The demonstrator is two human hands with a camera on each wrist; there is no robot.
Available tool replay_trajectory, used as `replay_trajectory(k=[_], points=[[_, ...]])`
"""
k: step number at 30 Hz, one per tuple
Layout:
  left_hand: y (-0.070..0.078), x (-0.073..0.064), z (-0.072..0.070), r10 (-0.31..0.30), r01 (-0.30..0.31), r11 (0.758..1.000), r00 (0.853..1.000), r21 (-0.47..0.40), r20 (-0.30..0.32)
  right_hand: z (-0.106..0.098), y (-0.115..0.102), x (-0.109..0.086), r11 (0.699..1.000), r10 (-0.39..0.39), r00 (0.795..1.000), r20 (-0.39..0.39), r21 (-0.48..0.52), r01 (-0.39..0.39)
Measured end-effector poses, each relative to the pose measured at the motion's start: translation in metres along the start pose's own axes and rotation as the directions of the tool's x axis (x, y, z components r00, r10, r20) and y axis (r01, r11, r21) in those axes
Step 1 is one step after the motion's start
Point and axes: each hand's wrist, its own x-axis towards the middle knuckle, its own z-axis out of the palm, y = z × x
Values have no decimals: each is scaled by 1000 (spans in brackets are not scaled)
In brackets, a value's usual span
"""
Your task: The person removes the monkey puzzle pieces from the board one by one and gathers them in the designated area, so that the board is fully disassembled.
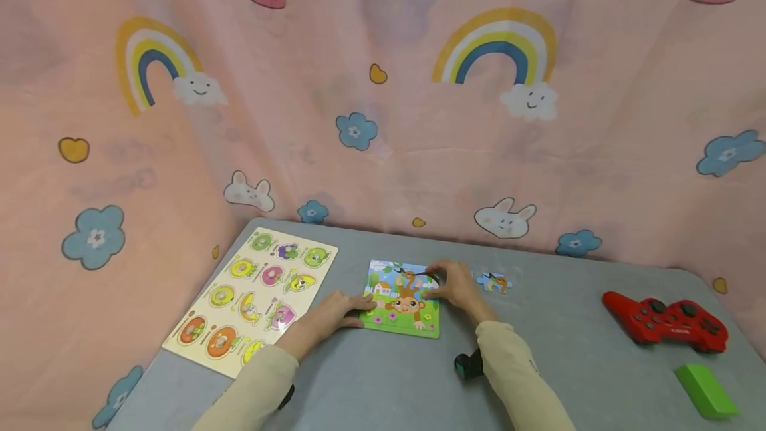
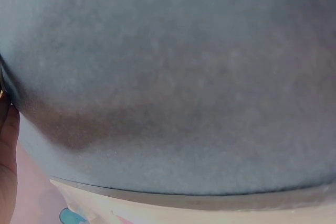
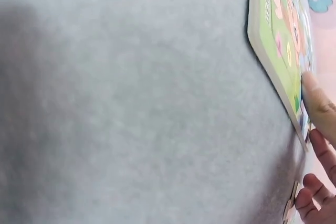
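A monkey jigsaw puzzle (image 1: 407,318) in a thin square tray lies on the grey table. My left hand (image 1: 332,314) holds its left edge, fingers over the picture and thumb low at the side. Only part of that hand (image 2: 7,161) shows in the left wrist view. At the upper right corner of the puzzle, my right hand (image 1: 453,283) pinches a puzzle piece (image 1: 432,278) between thumb and index finger; the hand largely hides the piece. In the right wrist view the thumb (image 3: 317,103) rests against the picture. Loose puzzle pieces (image 1: 495,283) lie just right of this hand.
To the left lies a cream fruit puzzle board (image 1: 263,299), close to my left forearm. A red game controller (image 1: 667,321) and a green block (image 1: 706,391) sit at the far right. A pink patterned curtain (image 1: 407,171) hangs behind the table (image 1: 371,384).
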Motion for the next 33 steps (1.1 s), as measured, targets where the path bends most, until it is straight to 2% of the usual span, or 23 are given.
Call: replay_trajectory(k=[7, 16, 24, 33], points=[[0, 0, -1, 0, 0, 1000, 1000, 2, -4, -4, -1, 5, 1000, -16, 997, 76, -20, 18], [1, 0, -1, -24, 24, 1000, 1000, -8, 15, -7, -7, 11, 999, 26, 987, 157, -38, -20], [3, 1, -1, -28, 29, 1000, 999, -13, 20, -10, -7, 12, 999, -26, 984, 176, -24, 30], [3, 1, -2, -39, 39, 999, 999, -1, 21, -9, -9, 14, 998, 58, 975, 215, -41, -50]])
